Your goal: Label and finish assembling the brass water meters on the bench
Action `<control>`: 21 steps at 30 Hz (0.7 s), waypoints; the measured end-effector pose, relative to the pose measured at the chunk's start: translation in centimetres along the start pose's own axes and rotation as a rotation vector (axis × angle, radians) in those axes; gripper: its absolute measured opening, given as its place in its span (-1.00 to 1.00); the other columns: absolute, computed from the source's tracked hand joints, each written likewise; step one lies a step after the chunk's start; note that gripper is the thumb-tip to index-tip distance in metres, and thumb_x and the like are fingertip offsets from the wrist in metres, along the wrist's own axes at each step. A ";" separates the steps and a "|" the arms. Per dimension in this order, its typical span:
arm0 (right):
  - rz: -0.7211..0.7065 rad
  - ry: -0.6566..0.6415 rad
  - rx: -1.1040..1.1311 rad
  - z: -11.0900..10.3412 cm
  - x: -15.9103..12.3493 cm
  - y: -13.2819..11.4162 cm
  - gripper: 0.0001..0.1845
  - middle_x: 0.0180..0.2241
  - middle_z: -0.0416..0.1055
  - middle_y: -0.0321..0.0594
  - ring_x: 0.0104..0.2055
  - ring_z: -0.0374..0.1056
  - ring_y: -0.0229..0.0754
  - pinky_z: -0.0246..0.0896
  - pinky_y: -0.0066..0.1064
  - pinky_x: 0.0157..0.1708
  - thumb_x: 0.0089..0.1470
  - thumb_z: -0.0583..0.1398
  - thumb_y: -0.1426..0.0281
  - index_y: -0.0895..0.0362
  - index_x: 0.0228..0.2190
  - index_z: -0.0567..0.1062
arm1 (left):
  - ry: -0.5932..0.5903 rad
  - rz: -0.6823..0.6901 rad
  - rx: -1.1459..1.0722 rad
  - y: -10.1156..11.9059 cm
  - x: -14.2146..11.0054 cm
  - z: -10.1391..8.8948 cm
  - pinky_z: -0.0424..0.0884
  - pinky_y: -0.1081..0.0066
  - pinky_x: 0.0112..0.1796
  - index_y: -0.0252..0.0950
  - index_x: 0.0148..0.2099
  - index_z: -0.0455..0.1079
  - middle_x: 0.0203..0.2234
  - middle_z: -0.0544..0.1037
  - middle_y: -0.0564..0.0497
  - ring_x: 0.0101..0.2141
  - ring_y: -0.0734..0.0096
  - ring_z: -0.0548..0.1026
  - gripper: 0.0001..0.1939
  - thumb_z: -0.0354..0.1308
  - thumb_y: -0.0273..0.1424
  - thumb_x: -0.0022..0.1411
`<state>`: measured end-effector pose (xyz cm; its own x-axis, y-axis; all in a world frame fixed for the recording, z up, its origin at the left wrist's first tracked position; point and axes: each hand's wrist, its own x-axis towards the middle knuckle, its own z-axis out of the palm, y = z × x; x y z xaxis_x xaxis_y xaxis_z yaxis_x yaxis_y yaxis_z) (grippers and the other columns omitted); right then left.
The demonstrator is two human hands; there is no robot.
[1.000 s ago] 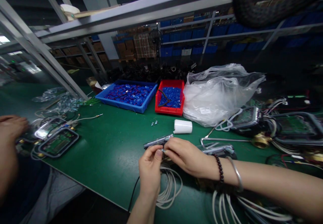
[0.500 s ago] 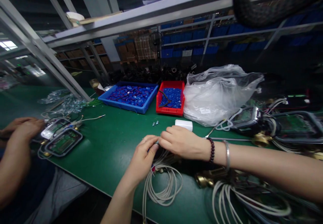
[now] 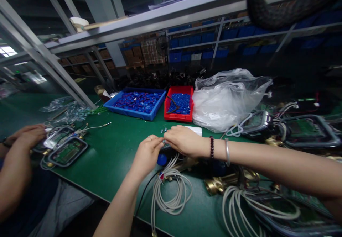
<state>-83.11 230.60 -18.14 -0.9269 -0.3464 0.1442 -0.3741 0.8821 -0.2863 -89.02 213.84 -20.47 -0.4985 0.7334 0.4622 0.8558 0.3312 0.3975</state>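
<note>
My left hand point(image 3: 146, 155) and my right hand point(image 3: 182, 141) meet at the middle of the green table point(image 3: 117, 151), fingertips pinched together on a small part that they hide. A blue round piece point(image 3: 161, 159) shows just beneath them. A coil of grey-white cable point(image 3: 171, 190) lies under the hands, with a brass fitting point(image 3: 217, 185) to its right. My right wrist wears a bead bracelet and a metal bangle.
A blue tray point(image 3: 136, 103) and a red tray point(image 3: 179, 103) of blue caps stand at the back, beside a clear plastic bag point(image 3: 227, 100) and a white roll point(image 3: 194, 129). Meter housings and cables point(image 3: 294, 130) crowd the right. Another person's hands point(image 3: 25, 137) work on circuit-board housings point(image 3: 66, 151) at the left.
My hands moved away from me across the table and lowered, and the grey device that they held up a second ago is out of sight. The other person's hands shifted right.
</note>
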 end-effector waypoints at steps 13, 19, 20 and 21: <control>-0.069 0.166 0.021 2.1 0.2 0.9 -0.85 -0.14 0.34 -0.02 -0.06 0.17 -0.05 0.09 -0.18 -0.01 0.25 0.05 0.45 0.23 -0.30 0.40 | 0.031 -0.019 0.071 0.0 -0.6 1.1 0.40 0.49 -0.33 -0.31 -0.27 0.48 -0.46 0.53 0.00 -0.39 0.42 0.49 -0.80 0.03 -0.59 0.21; -0.063 0.188 0.077 3.1 0.1 1.3 -0.79 -0.21 0.38 -0.02 -0.12 0.24 -0.08 0.21 -0.20 -0.08 0.28 -0.02 0.45 0.27 -0.26 0.39 | 0.093 -0.048 0.193 0.0 -1.2 1.5 0.43 0.39 -0.28 -0.33 -0.16 0.47 -0.36 0.54 -0.08 -0.32 0.32 0.49 -0.75 -0.04 -0.55 0.25; -0.086 0.194 0.071 3.0 0.0 1.3 -0.83 -0.13 0.36 0.01 -0.03 0.20 -0.04 0.14 -0.15 0.00 0.25 0.04 0.44 0.27 -0.25 0.39 | 0.043 -0.039 0.121 -0.2 -1.0 1.3 0.43 0.40 -0.28 -0.32 -0.18 0.47 -0.37 0.54 -0.06 -0.32 0.34 0.49 -0.74 -0.05 -0.55 0.24; -0.111 0.196 0.065 2.9 0.0 1.3 -0.86 -0.08 0.33 0.01 0.04 0.14 -0.01 0.06 -0.10 0.08 0.22 0.09 0.43 0.25 -0.25 0.40 | -0.009 -0.034 0.043 -0.4 -0.8 1.1 0.44 0.42 -0.28 -0.30 -0.21 0.48 -0.38 0.54 -0.04 -0.33 0.37 0.49 -0.74 -0.05 -0.55 0.24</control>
<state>-83.73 230.81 -21.28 -0.8592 -0.3656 0.3580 -0.4803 0.8174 -0.3181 -88.81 213.73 -21.87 -0.5266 0.7265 0.4415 0.8434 0.3814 0.3783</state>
